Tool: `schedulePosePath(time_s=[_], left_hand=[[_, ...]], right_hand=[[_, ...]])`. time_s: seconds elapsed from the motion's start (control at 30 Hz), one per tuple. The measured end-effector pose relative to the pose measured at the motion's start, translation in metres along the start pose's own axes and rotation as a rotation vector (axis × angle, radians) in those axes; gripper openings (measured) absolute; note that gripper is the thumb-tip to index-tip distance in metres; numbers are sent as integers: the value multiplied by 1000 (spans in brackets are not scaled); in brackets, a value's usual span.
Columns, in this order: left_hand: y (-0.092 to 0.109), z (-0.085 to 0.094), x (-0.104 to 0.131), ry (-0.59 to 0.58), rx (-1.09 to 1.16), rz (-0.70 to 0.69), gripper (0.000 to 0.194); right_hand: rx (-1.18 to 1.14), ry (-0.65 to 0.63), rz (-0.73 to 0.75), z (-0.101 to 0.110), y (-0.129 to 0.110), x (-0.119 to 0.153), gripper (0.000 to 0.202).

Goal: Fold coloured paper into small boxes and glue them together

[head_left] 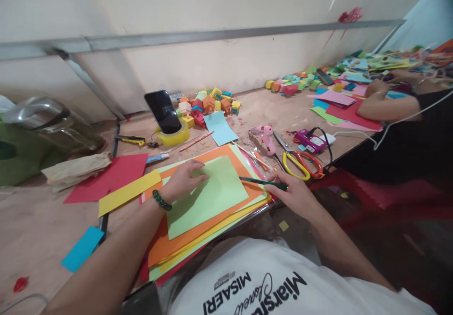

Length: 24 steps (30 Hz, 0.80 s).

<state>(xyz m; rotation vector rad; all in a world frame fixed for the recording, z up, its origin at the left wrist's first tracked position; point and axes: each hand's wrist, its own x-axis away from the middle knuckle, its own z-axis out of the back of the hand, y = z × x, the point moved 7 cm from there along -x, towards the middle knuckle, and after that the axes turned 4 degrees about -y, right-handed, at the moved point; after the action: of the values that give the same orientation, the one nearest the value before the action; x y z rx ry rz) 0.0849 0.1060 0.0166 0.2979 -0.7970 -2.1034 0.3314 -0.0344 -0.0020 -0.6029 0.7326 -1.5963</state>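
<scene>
A light green paper sheet (pixel 212 202) lies on an orange sheet (pixel 159 249), on top of a stack of coloured paper at the table's front edge. My left hand (pixel 186 180) rests on the green sheet's upper left part, its fingers lying apart and a green bead bracelet at the wrist. To the right of the sheet, my right hand (pixel 293 193) pinches a slim dark green pencil (pixel 260 181) between thumb and fingers. The pencil points left, its far end over the right side of the paper; whether it touches cannot be made out.
Behind the stack are a phone (pixel 163 112) in a yellow tape roll (pixel 173 135), small paper houses (pixel 208 103) and a pink glue gun (pixel 265 138). Scissors (pixel 297 164) lie right; red paper (pixel 113 176) and a jar (pixel 60 126) stand left. A co-worker's arm (pixel 385 107) reaches over coloured paper.
</scene>
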Motion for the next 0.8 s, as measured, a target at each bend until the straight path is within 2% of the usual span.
schedulePosePath(time_s=[0.17, 0.3, 0.37, 0.43, 0.53, 0.67, 0.8], left_hand=[[-1, -7, -1, -12, -152, 24, 36], [13, -13, 9, 65, -390, -67, 57], [24, -27, 18, -11, -457, -176, 64], [30, -46, 27, -174, -493, -271, 64], [31, -62, 35, -325, -537, -313, 65], [27, -66, 36, -343, -579, -300, 65], [26, -66, 35, -317, -601, -308, 62]], right_hand=[[-75, -76, -5, -4, 10, 8, 20], [-109, -94, 44, -2, 13, 11, 20], [-113, -91, 59, -1, 17, 12, 18], [-130, -92, 66, -1, 20, 12, 18], [-165, -96, 47, 2, 25, 12, 19], [-184, -118, 26, 7, 23, 13, 21], [-205, -134, 87, 6, 18, 10, 21]])
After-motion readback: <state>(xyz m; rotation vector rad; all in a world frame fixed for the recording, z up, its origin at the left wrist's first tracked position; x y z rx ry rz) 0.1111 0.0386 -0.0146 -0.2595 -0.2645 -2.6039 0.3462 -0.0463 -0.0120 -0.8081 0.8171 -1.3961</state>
